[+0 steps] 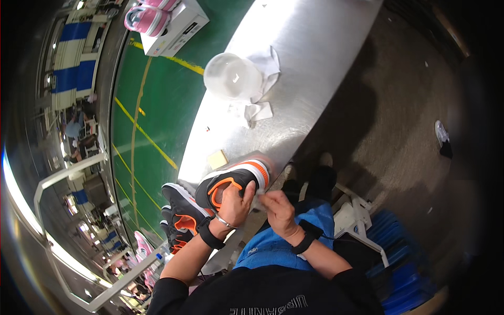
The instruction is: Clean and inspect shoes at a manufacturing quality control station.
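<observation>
The black shoe is orange-trimmed and white-soled; left hand grips it; right hand curled, contents unclear.

**Sports shoe held over a metal table**

The left hand grips the dark shoe at its orange-edged opening, thumb toward the heel; its white sole, with an orange band, faces up the table. The right hand is just beside the heel, fingers bunched, seemingly around something pale, though blur makes that uncertain. Another dark shoe with orange lining lies left of the held one. Near the toe side is a pale yellow block. Farther up stands a translucent tub, a white cloth against it. Beyond the green surface's yellow lines, pink shoes top a white box.
</observation>
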